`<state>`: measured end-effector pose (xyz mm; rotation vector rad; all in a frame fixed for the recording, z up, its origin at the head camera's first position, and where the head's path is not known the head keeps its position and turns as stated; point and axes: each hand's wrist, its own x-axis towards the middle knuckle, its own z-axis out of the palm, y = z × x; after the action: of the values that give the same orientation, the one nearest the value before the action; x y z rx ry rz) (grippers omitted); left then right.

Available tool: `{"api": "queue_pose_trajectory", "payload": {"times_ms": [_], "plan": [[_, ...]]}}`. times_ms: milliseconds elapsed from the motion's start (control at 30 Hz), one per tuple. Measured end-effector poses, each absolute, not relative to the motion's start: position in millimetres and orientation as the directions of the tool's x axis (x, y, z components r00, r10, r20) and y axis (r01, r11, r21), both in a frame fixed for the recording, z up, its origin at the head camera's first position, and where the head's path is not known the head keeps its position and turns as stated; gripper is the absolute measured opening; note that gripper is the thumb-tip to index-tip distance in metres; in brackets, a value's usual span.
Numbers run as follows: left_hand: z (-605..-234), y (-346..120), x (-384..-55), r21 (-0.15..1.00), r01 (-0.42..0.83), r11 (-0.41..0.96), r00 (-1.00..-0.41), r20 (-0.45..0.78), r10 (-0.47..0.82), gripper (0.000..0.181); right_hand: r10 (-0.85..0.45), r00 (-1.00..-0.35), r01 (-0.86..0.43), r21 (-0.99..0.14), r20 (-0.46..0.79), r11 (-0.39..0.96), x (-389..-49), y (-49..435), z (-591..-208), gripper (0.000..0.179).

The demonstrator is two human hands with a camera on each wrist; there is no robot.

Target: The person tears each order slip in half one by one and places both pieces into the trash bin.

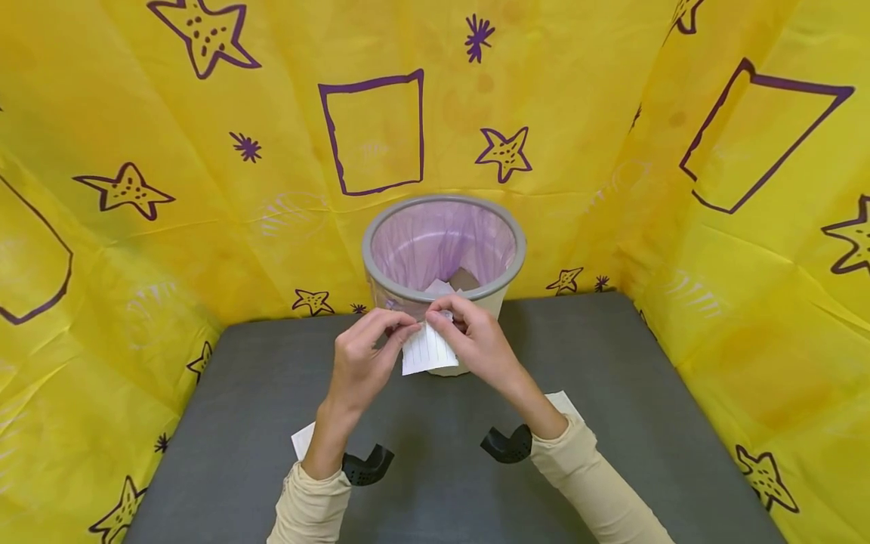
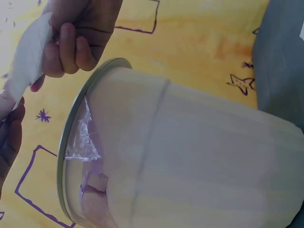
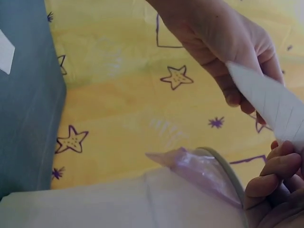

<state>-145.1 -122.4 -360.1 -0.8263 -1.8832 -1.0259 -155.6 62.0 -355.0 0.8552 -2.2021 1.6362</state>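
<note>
A small piece of white lined paper (image 1: 428, 349) is held up in front of the bin, gripped at its upper edge by both hands. My left hand (image 1: 360, 361) pinches it between thumb and fingers on one side. Close beside it, my right hand (image 1: 479, 340) pinches the other side. The bin (image 1: 445, 291) is pale with a grey rim and a translucent purple liner (image 1: 442, 245). White paper pieces (image 1: 440, 287) and a brown piece (image 1: 464, 279) show inside it. In the right wrist view the held paper (image 3: 275, 107) curves between the two hands.
The bin stands at the back of a dark grey table (image 1: 435, 483), against a yellow patterned cloth (image 1: 285, 151). White paper pieces lie by the left forearm, one a paper (image 1: 303, 440), and by the right, another paper (image 1: 566, 406). Black mounts (image 1: 368, 465) sit at both wrists.
</note>
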Motion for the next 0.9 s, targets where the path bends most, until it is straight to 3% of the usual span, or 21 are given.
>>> {"api": "queue_pose_trajectory", "payload": {"times_ms": [400, 567, 700, 900], "plan": [[-364, -124, -145, 0.444, 0.772, 0.454, -0.517, 0.855, 0.045, 0.014, -0.238, -0.767, -0.641, -0.728, 0.596, 0.244, -159, 69, -361, 0.005], [-367, -134, -146, 0.489, 0.714, 0.501, -0.554, 0.832, -0.022, 0.012, -0.185, -0.799, -0.601, -0.751, 0.572, 0.275, -160, 80, -364, 0.004], [-368, -138, -146, 0.507, 0.698, 0.506, -0.586, 0.81, -0.003, 0.012, -0.159, -0.821, -0.571, -0.771, 0.549, 0.283, -160, 85, -365, 0.006], [-370, -140, -144, 0.538, 0.671, 0.51, -0.64, 0.768, 0.031, 0.011, -0.163, -0.798, -0.601, -0.747, 0.58, 0.285, -163, 93, -372, 0.005]]}}
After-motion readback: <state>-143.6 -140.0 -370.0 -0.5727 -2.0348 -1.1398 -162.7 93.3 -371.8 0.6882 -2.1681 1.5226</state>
